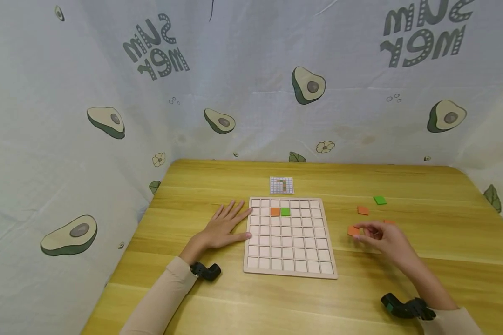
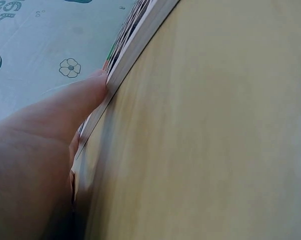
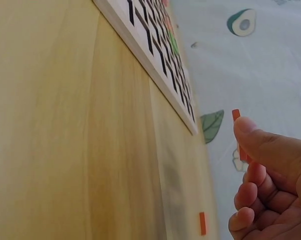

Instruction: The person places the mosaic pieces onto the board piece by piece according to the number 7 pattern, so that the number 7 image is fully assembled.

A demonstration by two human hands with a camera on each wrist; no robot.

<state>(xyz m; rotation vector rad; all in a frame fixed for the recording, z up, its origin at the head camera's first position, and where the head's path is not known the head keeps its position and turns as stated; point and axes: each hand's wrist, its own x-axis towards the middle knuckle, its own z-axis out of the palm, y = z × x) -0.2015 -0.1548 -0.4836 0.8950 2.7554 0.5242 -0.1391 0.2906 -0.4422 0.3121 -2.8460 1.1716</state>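
Note:
A pale wooden grid board (image 1: 290, 274) lies on the table, with an orange tile (image 1: 275, 211) and a green tile (image 1: 285, 212) side by side in its second row. My left hand (image 1: 222, 229) rests with spread fingers against the board's left edge; in the left wrist view its thumb (image 2: 90, 92) touches the rim. To the right of the board, my right hand (image 1: 381, 237) pinches an orange square tile (image 1: 353, 231) between thumb and fingers. The right wrist view shows this orange tile (image 3: 236, 115) edge-on, held above the table.
Beyond the right hand lie a loose orange tile (image 1: 363, 211), a green tile (image 1: 379, 200) and another orange tile (image 1: 389, 222), partly hidden by the hand. A small printed pattern card (image 1: 282, 185) lies behind the board. A patterned cloth (image 1: 251, 93) hangs at the table's back edge.

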